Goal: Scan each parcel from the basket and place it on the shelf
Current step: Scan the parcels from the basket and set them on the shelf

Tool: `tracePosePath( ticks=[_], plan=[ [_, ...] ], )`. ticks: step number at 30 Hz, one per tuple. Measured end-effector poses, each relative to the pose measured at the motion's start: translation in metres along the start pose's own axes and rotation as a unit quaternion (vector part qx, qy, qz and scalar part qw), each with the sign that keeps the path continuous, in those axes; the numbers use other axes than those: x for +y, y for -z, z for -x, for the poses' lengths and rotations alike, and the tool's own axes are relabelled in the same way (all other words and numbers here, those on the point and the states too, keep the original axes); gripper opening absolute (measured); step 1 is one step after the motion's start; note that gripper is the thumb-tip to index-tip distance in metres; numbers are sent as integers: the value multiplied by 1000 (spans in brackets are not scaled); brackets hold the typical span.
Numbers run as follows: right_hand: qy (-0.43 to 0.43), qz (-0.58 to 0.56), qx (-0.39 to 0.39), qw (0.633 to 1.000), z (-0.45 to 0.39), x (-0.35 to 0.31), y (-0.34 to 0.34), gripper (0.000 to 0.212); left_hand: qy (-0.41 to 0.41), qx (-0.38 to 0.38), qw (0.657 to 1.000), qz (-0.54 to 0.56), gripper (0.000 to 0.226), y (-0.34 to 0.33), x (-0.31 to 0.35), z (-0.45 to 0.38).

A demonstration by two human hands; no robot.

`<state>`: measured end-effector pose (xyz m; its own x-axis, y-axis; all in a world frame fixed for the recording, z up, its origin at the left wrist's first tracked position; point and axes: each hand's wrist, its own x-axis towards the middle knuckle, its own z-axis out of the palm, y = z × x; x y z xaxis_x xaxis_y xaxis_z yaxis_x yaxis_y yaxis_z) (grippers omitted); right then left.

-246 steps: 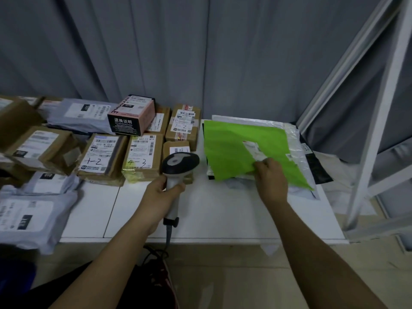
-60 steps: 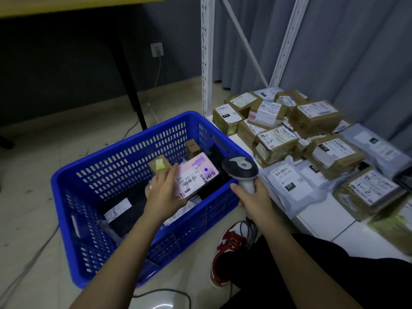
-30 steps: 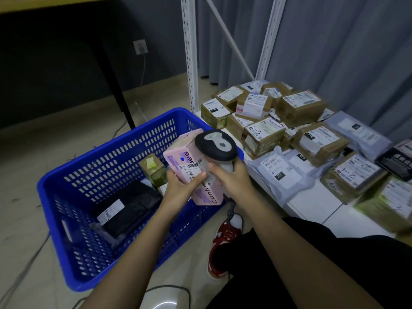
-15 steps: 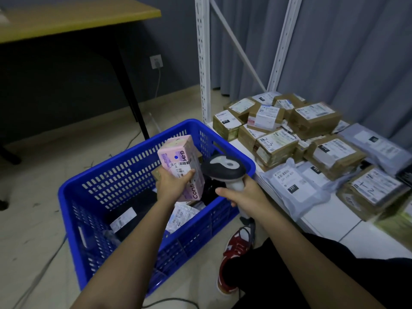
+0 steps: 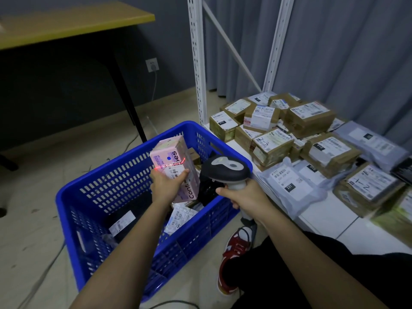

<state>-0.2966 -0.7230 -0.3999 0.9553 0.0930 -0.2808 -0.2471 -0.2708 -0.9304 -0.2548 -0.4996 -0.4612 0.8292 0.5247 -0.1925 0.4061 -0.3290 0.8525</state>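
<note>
My left hand [image 5: 167, 183] grips a pink box [image 5: 171, 157] above the blue basket [image 5: 93, 186], label facing up. A red scan line crosses the label. My right hand [image 5: 246, 195] holds the black and grey barcode scanner [image 5: 225, 169] by its handle, its head pointed at the pink box from the right. In the basket lie a black bag with a white label [image 5: 124, 221], a clear-wrapped packet [image 5: 179, 218] and small brown boxes, partly hidden by the box and my arm. The low white shelf [image 5: 330, 214] on the right carries several parcels.
Brown cartons [image 5: 310, 118] and grey mailer bags [image 5: 287, 181] crowd the shelf. White shelf uprights [image 5: 197, 61] rise behind the basket. A yellow-topped table [image 5: 73, 23] stands at the left. My red shoe [image 5: 234, 255] and a cable lie on the floor beside the basket.
The pink box has tilted back and the scanner head has closed in on it; a red scan line now shows across the label. Half a second ago there was no line.
</note>
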Motion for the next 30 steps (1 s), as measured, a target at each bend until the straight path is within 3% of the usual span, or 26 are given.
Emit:
tracePosePath(
  ticks=[10, 16, 19, 25, 27, 30],
  plan=[
    [-5, -48, 24, 999, 3, -7, 11, 17, -28, 1, 1000, 4, 74, -1, 23, 15],
    [24, -119, 195, 973, -1, -22, 54, 19, -101, -64, 990, 79, 72, -30, 72, 45],
    [51, -118, 279, 952, 0, -28, 100, 22, -147, -109, 978, 98, 85, -54, 105, 67],
    [74, -146, 401, 901, 42, -16, 208, 23, -225, -211, 942, 132, 88, -126, 180, 135],
    [69, -156, 446, 879, 66, -3, 240, 20, -256, -245, 927, 121, 76, -153, 199, 162],
    [44, -169, 501, 848, 102, 26, 277, 24, -278, -291, 912, 79, 77, -196, 213, 196]
  ],
)
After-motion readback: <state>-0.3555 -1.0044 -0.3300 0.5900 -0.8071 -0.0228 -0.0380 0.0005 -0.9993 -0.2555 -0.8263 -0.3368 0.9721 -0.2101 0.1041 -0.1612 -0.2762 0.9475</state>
